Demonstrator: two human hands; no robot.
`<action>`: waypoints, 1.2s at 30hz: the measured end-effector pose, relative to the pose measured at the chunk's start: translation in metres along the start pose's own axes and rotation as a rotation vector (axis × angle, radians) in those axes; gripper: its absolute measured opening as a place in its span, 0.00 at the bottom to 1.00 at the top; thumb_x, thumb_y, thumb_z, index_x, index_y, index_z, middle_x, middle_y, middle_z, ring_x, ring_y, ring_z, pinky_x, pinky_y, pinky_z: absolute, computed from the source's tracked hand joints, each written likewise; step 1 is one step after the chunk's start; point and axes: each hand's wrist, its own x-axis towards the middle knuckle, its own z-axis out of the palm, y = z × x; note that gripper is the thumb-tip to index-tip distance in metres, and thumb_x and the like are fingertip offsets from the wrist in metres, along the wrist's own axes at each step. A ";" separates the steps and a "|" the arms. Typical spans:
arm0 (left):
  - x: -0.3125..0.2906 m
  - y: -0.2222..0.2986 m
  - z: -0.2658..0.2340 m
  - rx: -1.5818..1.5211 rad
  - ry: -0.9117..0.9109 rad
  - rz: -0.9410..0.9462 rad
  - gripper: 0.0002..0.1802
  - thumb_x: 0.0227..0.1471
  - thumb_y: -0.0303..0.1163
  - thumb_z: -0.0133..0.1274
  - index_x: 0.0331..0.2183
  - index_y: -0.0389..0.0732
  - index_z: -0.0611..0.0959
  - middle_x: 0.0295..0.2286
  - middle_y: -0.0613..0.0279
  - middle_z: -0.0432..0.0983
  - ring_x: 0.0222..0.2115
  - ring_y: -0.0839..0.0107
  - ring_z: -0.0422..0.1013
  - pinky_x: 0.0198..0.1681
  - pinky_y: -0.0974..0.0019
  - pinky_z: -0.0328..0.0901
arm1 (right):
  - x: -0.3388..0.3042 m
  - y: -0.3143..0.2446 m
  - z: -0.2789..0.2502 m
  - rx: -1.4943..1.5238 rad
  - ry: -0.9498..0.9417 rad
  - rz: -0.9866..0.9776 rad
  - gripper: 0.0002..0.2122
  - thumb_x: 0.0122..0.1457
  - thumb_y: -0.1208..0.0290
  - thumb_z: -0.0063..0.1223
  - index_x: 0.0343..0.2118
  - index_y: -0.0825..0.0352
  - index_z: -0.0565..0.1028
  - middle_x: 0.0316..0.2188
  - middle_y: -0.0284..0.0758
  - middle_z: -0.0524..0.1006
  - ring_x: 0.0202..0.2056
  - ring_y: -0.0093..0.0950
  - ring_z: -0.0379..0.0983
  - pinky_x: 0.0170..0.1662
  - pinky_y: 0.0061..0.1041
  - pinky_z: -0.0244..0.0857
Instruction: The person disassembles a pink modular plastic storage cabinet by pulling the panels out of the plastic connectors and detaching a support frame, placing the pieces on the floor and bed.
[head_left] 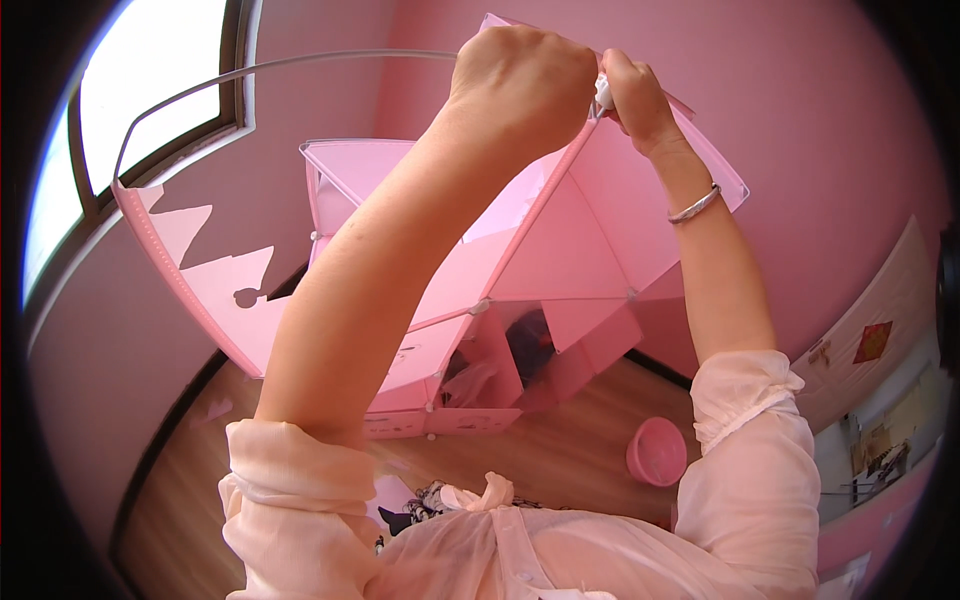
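My left hand [525, 85] is closed in a fist high in front of me, at the top of a pink panel cabinet [590, 225]. A thin grey rod [300, 58], the curved edge of a panel with a jagged pink print [215, 295], runs into this fist; its fingertips are hidden. Beside it, my right hand [640, 95] is closed around a white plastic connector [603, 92] at the cabinet's upper corner. Similar white connectors join the panels lower down, one of them [480, 306] at the middle front edge. Dark and pale items lie inside the lower compartments.
A pink basin [656, 452] stands on the wood floor [570, 425] at the right. Pink walls [800, 130] enclose the corner, with a dark-framed window [150, 90] at the left. A pale hanging sheet [870, 310] is at the far right.
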 end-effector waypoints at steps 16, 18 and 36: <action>0.010 -0.007 -0.004 0.043 -0.136 -0.075 0.09 0.41 0.31 0.45 0.19 0.41 0.79 0.20 0.56 0.74 0.24 0.63 0.72 0.26 0.65 0.66 | 0.023 -0.029 -0.014 -0.255 -0.318 0.368 0.16 0.50 0.66 0.27 0.21 0.71 0.67 0.21 0.44 0.70 0.27 0.36 0.67 0.33 0.32 0.60; 0.010 -0.008 -0.002 0.042 -0.031 -0.044 0.09 0.39 0.29 0.44 0.17 0.42 0.79 0.17 0.56 0.74 0.20 0.64 0.73 0.21 0.65 0.66 | 0.021 -0.032 -0.017 -0.150 -0.336 0.408 0.14 0.49 0.68 0.28 0.21 0.72 0.67 0.21 0.45 0.70 0.25 0.36 0.67 0.32 0.32 0.61; 0.006 -0.006 0.009 0.062 -0.043 -0.069 0.22 0.45 0.45 0.47 0.10 0.41 0.74 0.10 0.60 0.68 0.14 0.65 0.68 0.13 0.68 0.59 | -0.011 -0.030 0.000 1.322 -0.078 0.932 0.12 0.51 0.68 0.25 0.26 0.66 0.65 0.06 0.21 0.48 0.08 0.15 0.39 0.11 0.14 0.35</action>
